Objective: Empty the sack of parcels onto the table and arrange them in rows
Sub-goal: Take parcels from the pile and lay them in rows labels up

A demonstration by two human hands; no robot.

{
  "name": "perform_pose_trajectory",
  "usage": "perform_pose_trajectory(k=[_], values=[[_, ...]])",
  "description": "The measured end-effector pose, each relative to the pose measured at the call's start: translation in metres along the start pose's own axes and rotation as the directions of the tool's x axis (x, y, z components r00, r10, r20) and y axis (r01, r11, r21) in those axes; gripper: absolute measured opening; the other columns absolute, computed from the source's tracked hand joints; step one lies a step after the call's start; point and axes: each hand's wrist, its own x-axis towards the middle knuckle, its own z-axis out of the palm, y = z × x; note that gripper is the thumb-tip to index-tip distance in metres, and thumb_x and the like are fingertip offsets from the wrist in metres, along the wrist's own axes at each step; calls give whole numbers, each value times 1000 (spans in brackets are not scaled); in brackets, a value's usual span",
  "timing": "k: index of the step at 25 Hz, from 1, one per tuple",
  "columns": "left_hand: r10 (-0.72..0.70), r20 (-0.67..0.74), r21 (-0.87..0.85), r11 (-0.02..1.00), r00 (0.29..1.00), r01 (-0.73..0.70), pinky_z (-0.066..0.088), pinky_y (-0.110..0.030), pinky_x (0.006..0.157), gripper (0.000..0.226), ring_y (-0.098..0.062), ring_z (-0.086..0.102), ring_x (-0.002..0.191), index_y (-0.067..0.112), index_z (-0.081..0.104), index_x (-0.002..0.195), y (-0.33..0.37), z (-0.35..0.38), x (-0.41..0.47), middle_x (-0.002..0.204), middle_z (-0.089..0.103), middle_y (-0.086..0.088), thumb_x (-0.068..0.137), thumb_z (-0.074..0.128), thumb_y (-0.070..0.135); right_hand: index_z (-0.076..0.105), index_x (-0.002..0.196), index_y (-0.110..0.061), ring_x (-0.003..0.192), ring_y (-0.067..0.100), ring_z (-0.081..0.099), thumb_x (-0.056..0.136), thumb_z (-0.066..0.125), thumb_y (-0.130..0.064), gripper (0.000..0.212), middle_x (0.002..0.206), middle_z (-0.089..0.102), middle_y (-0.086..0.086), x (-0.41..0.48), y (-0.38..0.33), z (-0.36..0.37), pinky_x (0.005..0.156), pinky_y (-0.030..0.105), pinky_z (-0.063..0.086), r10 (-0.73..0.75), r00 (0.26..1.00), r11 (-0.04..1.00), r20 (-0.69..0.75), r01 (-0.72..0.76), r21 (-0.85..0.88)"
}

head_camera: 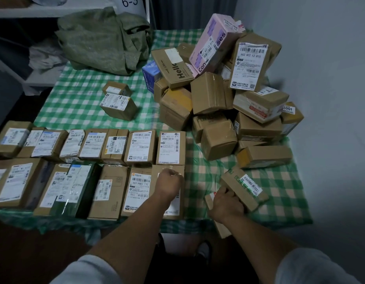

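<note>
A crumpled green sack (pixel 103 39) lies at the back left of the table (pixel 75 103), which has a green checked cloth. Brown parcels form two rows along the front left: a back row (pixel 91 143) and a front row (pixel 75 187). A loose pile of parcels (pixel 228 93) fills the back right. My left hand (pixel 169 184) rests as a curled fist on the front row's rightmost parcel (pixel 173 210). My right hand (pixel 226 203) grips a brown parcel with green print (pixel 247 186), tilted near the front right edge, over another box (pixel 222 228) that overhangs the edge.
Two small boxes (pixel 119 105) stand alone mid-table. A pink carton (pixel 214 42) leans on top of the pile. Shelves with grey bags (pixel 44 56) stand to the left. A grey wall (pixel 324 99) runs close along the right. Bare cloth (pixel 284 185) shows at the front right.
</note>
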Motion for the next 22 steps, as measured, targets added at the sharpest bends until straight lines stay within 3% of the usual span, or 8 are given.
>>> perform_pose_trajectory(k=[2, 5, 8, 10, 12, 16, 19, 22], values=[[-4, 7, 7, 1000, 1000, 4, 54, -38, 70, 17, -28, 63, 81, 11, 61, 104, 1, 2, -2, 95, 67, -14, 88, 60, 13, 20, 147, -4, 122, 34, 55, 79, 73, -59, 102, 142, 45, 21, -3, -1, -6, 90, 40, 51, -28, 1000, 998, -7, 29, 55], [14, 28, -26, 1000, 1000, -14, 55, -42, 69, 14, -28, 62, 77, 10, 62, 98, 10, 7, -4, 89, 66, -15, 85, 60, 14, 29, 147, -12, 118, 31, 56, 72, 74, -59, 99, 138, 50, 14, 0, 0, -31, 89, 38, 50, -61, 994, 909, 96, 16, 416], [15, 51, -43, 999, 999, -13, 53, -37, 66, 14, -30, 63, 81, 5, 64, 98, 24, 14, -8, 92, 66, -17, 90, 54, 11, 54, 128, -16, 108, 31, 64, 77, 67, -52, 64, 123, 66, 13, 4, 5, -69, 96, 51, 54, -142, 968, 511, 205, -105, 853], [-25, 106, -109, 993, 994, 37, 59, -43, 79, 19, -31, 65, 85, 7, 65, 101, 34, 19, -15, 94, 68, -16, 96, 53, 20, 59, 123, -15, 113, 38, 64, 92, 59, -40, 40, 120, 68, 19, 1, 7, -89, 102, 56, 51, -246, 945, 179, 214, -172, 969], [-72, 201, -182, 977, 977, 110, 59, -41, 75, 25, -27, 66, 84, 10, 65, 106, 47, 22, -26, 93, 68, -12, 101, 51, 30, 60, 127, -14, 116, 40, 63, 97, 51, -37, 39, 123, 67, 22, 0, 6, -101, 100, 53, 52, -281, 938, 21, 201, -203, 979], [-36, 306, -221, 969, 951, 108, 56, -37, 71, 29, -28, 69, 94, 10, 60, 119, 60, 18, -26, 107, 71, -13, 99, 58, 31, 64, 127, -5, 116, 42, 65, 101, 37, -34, 48, 119, 70, 25, 1, -6, -113, 94, 51, 55, -290, 939, -86, 188, -221, 971], [2, 285, -240, 968, 958, 69, 56, -35, 66, 27, -26, 71, 88, 9, 60, 116, 67, 8, -14, 102, 74, -11, 94, 65, 25, 69, 119, -7, 107, 40, 69, 105, 36, -36, 46, 110, 74, 23, -2, -21, -123, 91, 52, 58, -257, 954, -52, 156, -174, 983], [14, 226, -254, 966, 974, 45, 59, -40, 75, 39, -29, 74, 91, 4, 63, 116, 70, -5, 5, 100, 77, -11, 85, 75, 25, 68, 112, -10, 103, 36, 71, 107, 39, -33, 36, 105, 76, 17, -1, -36, -128, 94, 52, 57, -167, 975, 62, 144, -135, 989]])
